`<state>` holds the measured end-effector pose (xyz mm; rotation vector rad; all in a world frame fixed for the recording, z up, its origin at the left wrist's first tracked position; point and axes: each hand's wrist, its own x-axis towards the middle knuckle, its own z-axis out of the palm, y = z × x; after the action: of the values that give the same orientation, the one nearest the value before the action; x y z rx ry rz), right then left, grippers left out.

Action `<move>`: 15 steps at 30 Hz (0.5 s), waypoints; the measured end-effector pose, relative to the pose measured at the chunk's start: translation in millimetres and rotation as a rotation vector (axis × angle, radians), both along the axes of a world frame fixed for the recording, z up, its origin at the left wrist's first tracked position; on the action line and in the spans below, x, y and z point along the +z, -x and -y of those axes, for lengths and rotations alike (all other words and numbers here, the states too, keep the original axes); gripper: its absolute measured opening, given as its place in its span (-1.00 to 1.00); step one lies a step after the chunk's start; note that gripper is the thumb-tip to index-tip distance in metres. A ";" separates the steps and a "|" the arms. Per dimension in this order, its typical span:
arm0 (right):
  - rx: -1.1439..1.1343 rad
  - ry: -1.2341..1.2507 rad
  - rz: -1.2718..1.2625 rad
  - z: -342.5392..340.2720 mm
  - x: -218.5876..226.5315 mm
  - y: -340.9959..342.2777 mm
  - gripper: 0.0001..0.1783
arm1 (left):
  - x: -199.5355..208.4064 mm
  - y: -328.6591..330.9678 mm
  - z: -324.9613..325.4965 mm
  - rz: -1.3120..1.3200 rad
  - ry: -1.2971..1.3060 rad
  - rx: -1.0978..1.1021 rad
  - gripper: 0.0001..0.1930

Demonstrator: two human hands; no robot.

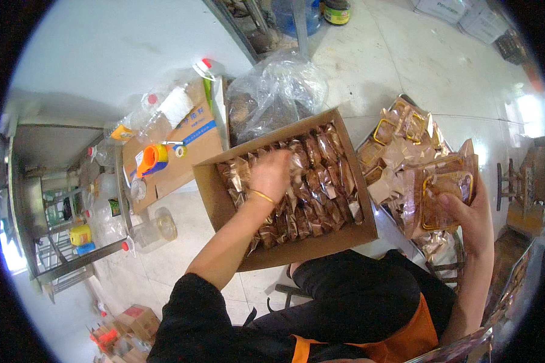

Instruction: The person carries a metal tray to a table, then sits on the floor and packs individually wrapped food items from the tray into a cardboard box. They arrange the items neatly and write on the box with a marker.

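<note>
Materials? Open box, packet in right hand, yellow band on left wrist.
Box: probably cardboard; matte, plain brown walls.
Packet in right hand: likely plastic film; glossy, see-through, creased.
Band: thin, yellow, smooth-looking; metal or plastic, can't tell.

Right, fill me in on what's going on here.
A person's left hand is in an open cardboard box, at rows of wrapped packets; whether it grips one is hidden. The right hand holds a clear-and-brown packet beside the box, near a loose pile of similar ones.
</note>
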<state>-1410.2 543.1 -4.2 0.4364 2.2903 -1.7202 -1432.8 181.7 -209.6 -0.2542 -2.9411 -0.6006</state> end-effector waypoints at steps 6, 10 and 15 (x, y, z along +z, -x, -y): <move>-0.043 -0.007 0.003 2.1 2.4 -2.4 0.06 | 60.5 1.8 30.7 -0.112 -0.169 0.177 -0.94; -0.028 0.014 0.001 8.1 5.9 -1.2 0.08 | 67.4 -5.8 39.5 -0.097 -0.201 0.209 -0.95; -0.027 0.002 -0.004 8.1 10.8 -4.6 0.09 | 61.7 2.8 13.7 -0.154 -0.238 0.132 -0.93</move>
<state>-1405.6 535.0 6.6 0.4660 2.2959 -1.7375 -1435.6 168.0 -147.9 -0.0766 -2.6820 -0.8601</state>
